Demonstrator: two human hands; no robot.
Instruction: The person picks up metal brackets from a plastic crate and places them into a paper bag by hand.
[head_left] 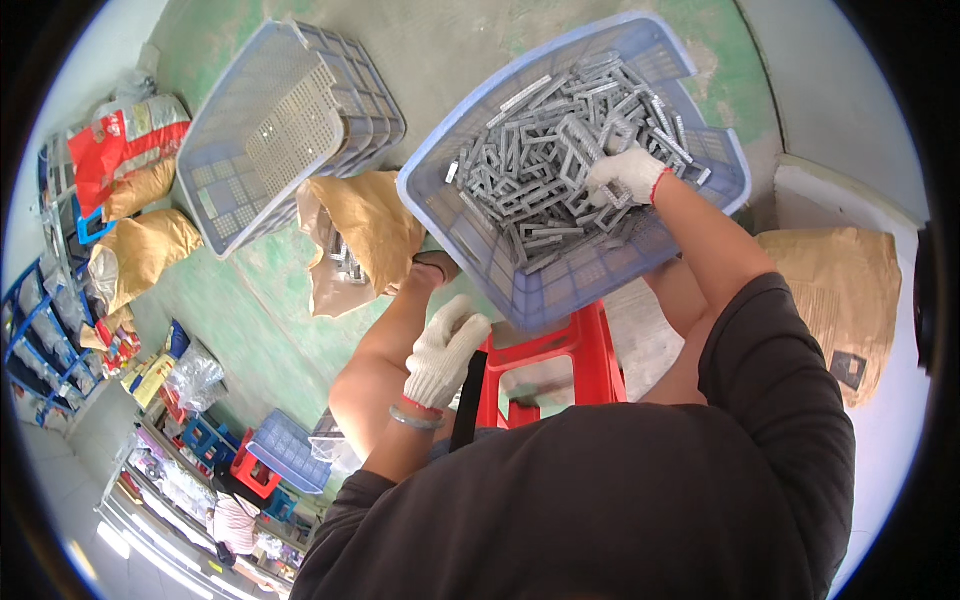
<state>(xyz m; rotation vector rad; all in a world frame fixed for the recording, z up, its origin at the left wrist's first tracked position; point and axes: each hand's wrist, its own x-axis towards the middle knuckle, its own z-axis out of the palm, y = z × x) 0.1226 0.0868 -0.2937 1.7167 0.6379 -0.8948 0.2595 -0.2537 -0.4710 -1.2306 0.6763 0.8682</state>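
My right hand [628, 176], in a white knitted glove, reaches into a blue plastic basket [580, 290]. Its fingers are closed around some of the grey rectangular frame pieces [530, 165] that fill the basket in a loose heap. How many pieces it grips is hidden by the glove and the pile. My left hand [446, 350], gloved too, hovers over my left knee beside a red plastic stool [550, 355]. Its fingers are loosely bent, the thumb stands apart, and nothing shows in it. The basket stands tilted toward me, behind the stool.
A second blue basket [215, 190] stands at the far left. Next to it an open brown paper sack [375, 225] holds more grey pieces. Another brown sack [845, 300] leans by the right wall. Bags [145, 250] and laden shelves line the left side; a person [235, 520] is at the lower left.
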